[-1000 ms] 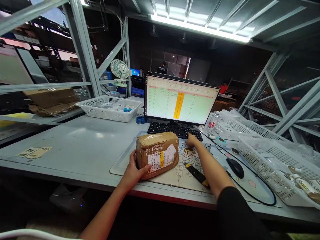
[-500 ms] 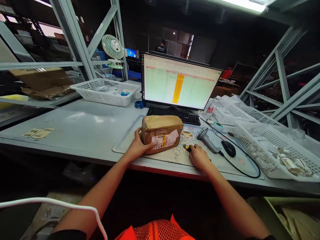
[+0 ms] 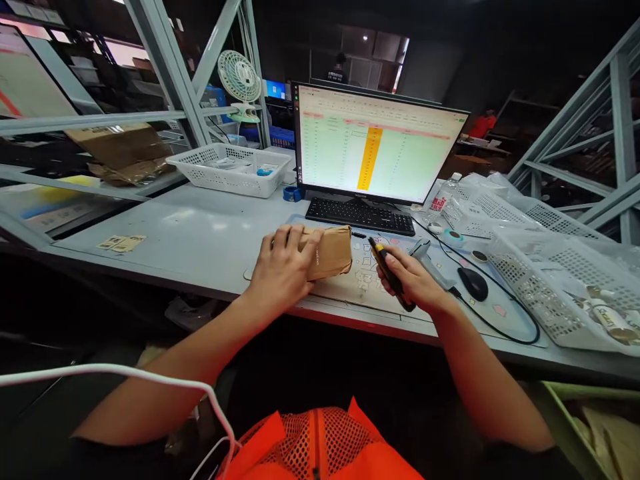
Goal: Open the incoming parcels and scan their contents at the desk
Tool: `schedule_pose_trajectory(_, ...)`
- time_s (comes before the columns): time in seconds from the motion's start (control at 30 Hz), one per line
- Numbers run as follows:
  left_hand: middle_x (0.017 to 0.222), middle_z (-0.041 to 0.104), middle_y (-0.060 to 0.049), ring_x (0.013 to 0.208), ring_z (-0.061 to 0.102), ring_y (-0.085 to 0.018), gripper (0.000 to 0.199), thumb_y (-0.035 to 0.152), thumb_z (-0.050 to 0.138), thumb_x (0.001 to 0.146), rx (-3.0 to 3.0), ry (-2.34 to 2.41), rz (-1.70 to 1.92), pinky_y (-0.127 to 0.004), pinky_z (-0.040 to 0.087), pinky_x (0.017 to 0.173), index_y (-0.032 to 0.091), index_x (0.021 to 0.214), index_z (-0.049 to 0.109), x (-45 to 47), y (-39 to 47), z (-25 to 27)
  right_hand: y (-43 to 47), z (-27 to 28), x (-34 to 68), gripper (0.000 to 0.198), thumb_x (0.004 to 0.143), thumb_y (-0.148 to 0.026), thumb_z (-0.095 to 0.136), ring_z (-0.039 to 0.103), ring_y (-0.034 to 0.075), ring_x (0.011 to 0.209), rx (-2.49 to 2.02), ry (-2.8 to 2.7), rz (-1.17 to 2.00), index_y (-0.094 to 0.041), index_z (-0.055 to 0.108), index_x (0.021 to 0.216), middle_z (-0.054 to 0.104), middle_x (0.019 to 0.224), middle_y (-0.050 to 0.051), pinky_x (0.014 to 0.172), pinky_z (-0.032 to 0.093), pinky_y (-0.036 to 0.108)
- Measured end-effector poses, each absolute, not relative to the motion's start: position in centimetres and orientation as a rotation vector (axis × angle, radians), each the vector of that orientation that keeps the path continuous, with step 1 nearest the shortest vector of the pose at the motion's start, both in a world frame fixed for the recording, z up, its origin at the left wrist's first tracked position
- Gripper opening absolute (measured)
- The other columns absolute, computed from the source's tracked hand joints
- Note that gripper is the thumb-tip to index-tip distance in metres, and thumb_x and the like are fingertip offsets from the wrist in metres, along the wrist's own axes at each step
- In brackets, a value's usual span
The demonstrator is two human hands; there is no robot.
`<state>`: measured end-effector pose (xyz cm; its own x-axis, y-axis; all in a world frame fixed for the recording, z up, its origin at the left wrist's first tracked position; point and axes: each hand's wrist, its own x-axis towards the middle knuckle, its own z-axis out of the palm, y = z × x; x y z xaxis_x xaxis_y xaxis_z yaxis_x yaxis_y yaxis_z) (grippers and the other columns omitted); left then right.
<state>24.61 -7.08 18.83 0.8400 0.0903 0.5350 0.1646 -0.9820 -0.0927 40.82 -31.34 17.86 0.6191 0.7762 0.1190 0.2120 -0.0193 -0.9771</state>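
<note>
In the left hand (image 3: 283, 267) is an oblong brown cardboard box (image 3: 333, 255). The right hand (image 3: 416, 279) grips a slim black-and-yellow cutter (image 3: 399, 289).

The head camera looks forward and down over a nearby desk (image 3: 200, 233).

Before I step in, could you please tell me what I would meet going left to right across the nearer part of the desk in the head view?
Yellowish labels, left hand on the cardboard box, right hand holding the utility knife, black mouse, white perforated basket.
</note>
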Motion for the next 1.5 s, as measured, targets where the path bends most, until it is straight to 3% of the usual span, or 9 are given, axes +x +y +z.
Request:
schedule_pose_trajectory(0.17, 0.152, 0.05, -0.025, 0.136, 0.046, -0.045, 0.096, 0.021, 0.083, 0.075, -2.839, -0.186, -0.856, -0.057, 0.041, 0.109, 0.014, 0.163, 0.045, 24.1, -8.0, 17.5, -30.0, 17.9, 38.9, 0.055, 0.097, -0.066, 0.065, 0.056, 0.01, 0.051, -1.498, -0.826, 0.707, -0.023, 0.055, 0.129, 0.056, 0.082, -0.004, 0.041, 0.041, 0.021)
schedule_pose_trajectory(0.5, 0.148, 0.052, -0.025, 0.132, 0.047, -0.045, 0.09, 0.03, 0.084, 0.08, -2.853, -0.148, -0.951, -0.058, 0.042, 0.11, 0.015, 0.161, 0.049, 23.7, -7.9, 17.0, -28.5, 17.9, 37.7, 0.044, 0.097, -0.064, 0.058, 0.055, 0.008, 0.046, -1.567, -0.813, 0.657, -0.021, 0.052, 0.093, 0.058, 0.079, -0.004, 0.036, 0.041, 0.018)
schedule_pose_trajectory(0.8, 0.14, 0.058, -0.019, 0.129, 0.051, -0.041, 0.081, 0.034, 0.085, 0.081, -2.924, -0.264, -1.074, -0.052, 0.05, 0.107, 0.02, 0.155, 0.055, 24.3, -7.5, 17.0, -28.8, 15.1, 34.2, 0.042, 0.098, -0.063, 0.052, 0.054, 0.009, 0.042, -1.732, -0.671, 0.673, -0.022, 0.05, 0.091, 0.055, 0.072, -0.005, 0.033, 0.04, 0.02)
schedule_pose_trajectory(0.97, 0.138, 0.06, -0.016, 0.132, 0.051, -0.041, 0.093, 0.049, 0.094, 0.071, -3.059, -0.395, -1.389, -0.056, 0.047, 0.115, 0.024, 0.152, 0.056, 23.8, -3.1, 17.2, -31.4, 15.2, 35.3, 0.056, 0.092, -0.073, 0.065, 0.064, 0.013, 0.053, -1.569, -0.677, 0.662, -0.021, 0.056, 0.113, 0.063, 0.081, -0.002, 0.043, 0.051, 0.024)
schedule_pose_trajectory(1.07, 0.148, 0.056, -0.014, 0.137, 0.053, -0.038, 0.109, 0.058, 0.095, 0.066, -3.381, -0.363, -1.605, -0.054, 0.045, 0.12, 0.025, 0.157, 0.045, 23.5, 0.4, 14.7, -33.7, 16.5, 37.9, 0.072, 0.086, -0.071, 0.077, 0.071, 0.019, 0.063, -1.484, -0.675, 0.483, -0.024, 0.048, 0.133, 0.064, 0.08, -0.004, 0.052, 0.059, 0.03)
schedule_pose_trajectory(1.2, 0.16, 0.044, -0.02, 0.147, 0.048, -0.039, 0.124, 0.065, 0.093, 0.065, -3.941, -0.186, -1.42, -0.054, 0.043, 0.123, 0.023, 0.16, 0.026, 24.3, 2.3, 9.4, -35.3, 18.4, 42.6, 0.06, 0.089, -0.065, 0.078, 0.076, 0.022, 0.085, -1.596, -0.742, 0.313, -0.024, 0.051, 0.124, 0.075, 0.09, 0.003, 0.074, 0.064, 0.035)
schedule_pose_trajectory(1.27, 0.16, 0.042, -0.022, 0.149, 0.046, -0.04, 0.124, 0.065, 0.093, 0.066, -4.05, -0.239, -1.289, -0.056, 0.041, 0.124, 0.022, 0.159, 0.023, 24.8, 2.1, 7.5, -35.1, 18.9, 44.4, 0.051, 0.092, -0.063, 0.076, 0.075, 0.021, 0.089, -1.701, -0.774, 0.329, -0.023, 0.057, 0.116, 0.077, 0.094, 0.007, 0.078, 0.063, 0.034)
schedule_pose_trajectory(1.37, 0.157, 0.043, -0.023, 0.147, 0.047, -0.041, 0.128, 0.067, 0.096, 0.06, -4.062, -0.389, -1.387, -0.057, 0.044, 0.122, 0.022, 0.154, 0.022, 25.4, 1.3, 6.3, -33.5, 19.3, 46.1, 0.042, 0.095, -0.06, 0.074, 0.069, 0.017, 0.068, -1.823, -0.738, 0.404, -0.022, 0.059, 0.101, 0.071, 0.077, 0.004, 0.061, 0.059, 0.028)
schedule_pose_trajectory(1.5, 0.15, 0.048, -0.022, 0.144, 0.049, -0.042, 0.126, 0.072, 0.098, 0.05, -4.016, -0.43, -1.579, -0.056, 0.047, 0.12, 0.023, 0.143, 0.028, 26.0, 0.5, 6.4, -30.5, 19.7, 47.3, 0.046, 0.096, -0.064, 0.07, 0.058, 0.013, 0.05, -1.881, -0.739, 0.513, -0.021, 0.058, 0.086, 0.062, 0.062, 0.001, 0.045, 0.051, 0.024)
